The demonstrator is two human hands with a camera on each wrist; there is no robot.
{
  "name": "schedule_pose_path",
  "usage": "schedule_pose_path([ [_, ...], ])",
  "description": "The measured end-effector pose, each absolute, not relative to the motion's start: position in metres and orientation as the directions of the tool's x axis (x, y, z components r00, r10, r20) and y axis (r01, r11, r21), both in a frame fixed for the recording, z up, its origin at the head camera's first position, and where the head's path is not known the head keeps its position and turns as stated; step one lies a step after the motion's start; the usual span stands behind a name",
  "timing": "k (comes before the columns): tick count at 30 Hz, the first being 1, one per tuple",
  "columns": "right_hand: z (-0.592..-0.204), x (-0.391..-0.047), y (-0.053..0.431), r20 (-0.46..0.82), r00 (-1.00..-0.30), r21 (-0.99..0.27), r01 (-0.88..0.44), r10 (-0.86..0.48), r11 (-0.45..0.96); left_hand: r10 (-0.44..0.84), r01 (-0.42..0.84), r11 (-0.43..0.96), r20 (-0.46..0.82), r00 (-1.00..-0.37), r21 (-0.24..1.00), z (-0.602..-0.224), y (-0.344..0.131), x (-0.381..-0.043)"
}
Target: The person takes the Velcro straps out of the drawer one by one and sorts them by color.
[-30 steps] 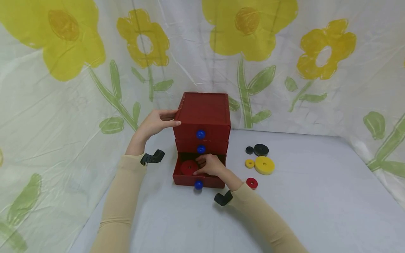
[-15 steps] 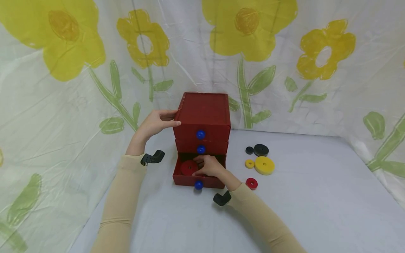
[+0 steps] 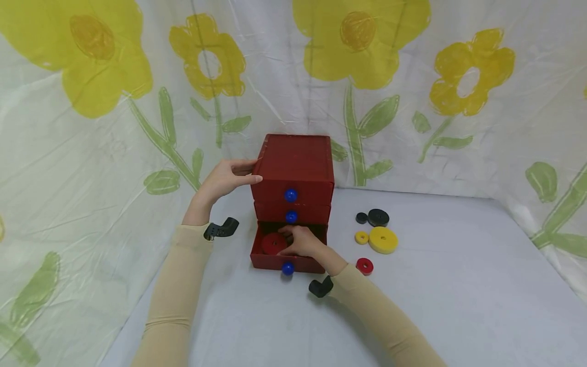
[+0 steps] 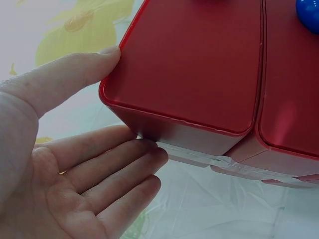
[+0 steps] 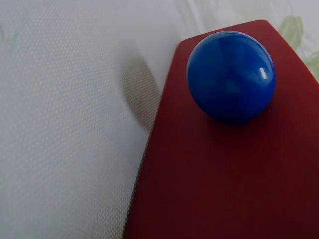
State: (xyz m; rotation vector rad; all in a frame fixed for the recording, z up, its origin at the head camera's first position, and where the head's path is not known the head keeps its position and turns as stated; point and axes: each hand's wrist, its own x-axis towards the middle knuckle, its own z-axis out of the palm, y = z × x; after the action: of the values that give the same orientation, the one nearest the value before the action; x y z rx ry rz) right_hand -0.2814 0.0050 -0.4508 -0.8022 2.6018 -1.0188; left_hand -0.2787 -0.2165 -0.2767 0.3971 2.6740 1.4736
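Observation:
A red chest of drawers (image 3: 298,158) with blue knobs stands before me, its bottom drawer (image 3: 264,261) pulled out. A large red disc with a small centre hole (image 3: 271,244) lies in the drawer's left part. My right hand (image 3: 304,241) reaches in from the right, thumb and fingers curled around the disc's right side. The right wrist view shows only the drawer front and its blue knob (image 5: 231,75); the hand is out of sight there. My left hand (image 3: 222,178) rests at the chest's upper left corner, thumb (image 4: 84,69) on the edge, fingers straight along the side.
Right of the chest on the white cloth (image 3: 458,285) lie a small black disc (image 3: 362,218), a large black disc (image 3: 378,217), a small yellow ring (image 3: 362,237), a large yellow disc (image 3: 383,240) and a small red ring (image 3: 365,266). A flowered curtain (image 3: 275,66) hangs behind.
My right hand has shifted slightly left inside the drawer, closer around the red disc. The disc, the chest and my left hand stay where they were.

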Motion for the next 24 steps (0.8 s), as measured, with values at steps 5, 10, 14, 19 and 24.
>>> schedule_pose_path([
  [5, -0.4537, -0.2826, 0.0036, -0.011, -0.82, -0.667, -0.421, -0.573, 0.615, 0.247, 0.187, 0.499, 0.068, -0.967, 0.846, -0.2778, -0.2172, -0.2795],
  [10, -0.454, -0.2827, 0.003, -0.009, -0.821, -0.655, -0.426, -0.571, 0.624, 0.243, 0.183, 0.499, 0.066, -0.968, 0.847, -0.2771, -0.2166, -0.2786],
  [14, -0.4542, -0.2835, 0.003, -0.004, -0.818, -0.652, -0.434, -0.575, 0.622, 0.242, 0.18, 0.499, 0.063, -0.968, 0.847, -0.2762, -0.216, -0.2779],
  [19, -0.4548, -0.284, 0.0033, 0.004, -0.814, -0.642, -0.448, -0.581, 0.622, 0.242, 0.18, 0.499, 0.063, -0.968, 0.848, -0.2761, -0.2158, -0.2784],
  [24, -0.4553, -0.2841, 0.0036, 0.006, -0.812, -0.647, -0.448, -0.583, 0.617, 0.243, 0.183, 0.506, 0.063, -0.968, 0.843, -0.2768, -0.2156, -0.2792],
])
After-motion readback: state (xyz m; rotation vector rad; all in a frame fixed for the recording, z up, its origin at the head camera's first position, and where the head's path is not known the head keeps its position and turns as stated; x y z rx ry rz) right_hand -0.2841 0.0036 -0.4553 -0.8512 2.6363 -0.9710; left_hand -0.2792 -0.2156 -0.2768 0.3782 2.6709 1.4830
